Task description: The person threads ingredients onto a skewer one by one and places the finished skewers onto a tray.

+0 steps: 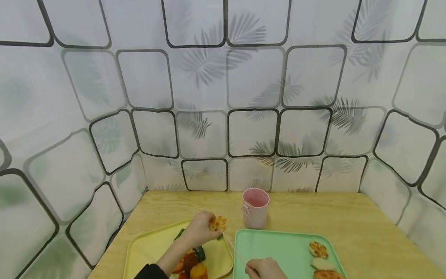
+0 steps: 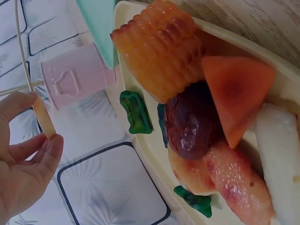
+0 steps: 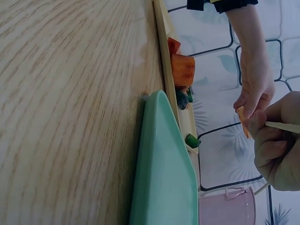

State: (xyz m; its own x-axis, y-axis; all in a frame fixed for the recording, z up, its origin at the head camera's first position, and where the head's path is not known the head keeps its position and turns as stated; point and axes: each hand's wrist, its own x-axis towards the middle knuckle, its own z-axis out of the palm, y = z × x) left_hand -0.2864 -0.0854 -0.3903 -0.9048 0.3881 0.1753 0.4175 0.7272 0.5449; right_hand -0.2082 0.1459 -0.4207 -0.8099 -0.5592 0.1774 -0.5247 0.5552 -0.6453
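My left hand [image 1: 200,228] pinches a thin browned orange-yellow food slice [image 1: 218,223] by its edge, above the far side of the yellow tray [image 1: 144,250]. In the left wrist view the slice [image 2: 43,117] is seen edge-on between thumb and fingers. My right hand [image 1: 265,268] holds a thin pale skewer [image 1: 235,251] over the green tray [image 1: 268,248]. The skewer slants up to the left and its far end meets the slice's lower edge; how deep it goes cannot be told. In the right wrist view, thumb and curled fingers grip the skewer [image 3: 283,126].
The yellow tray bears corn [image 2: 159,47], an orange wedge [image 2: 239,96], a dark red-brown piece [image 2: 193,124], a white piece [image 2: 279,154] and green pieces. Behind the trays stands a pink mug [image 1: 256,209]. Several food pieces, one a browned slice [image 1: 318,250], lie along the green tray's right side.
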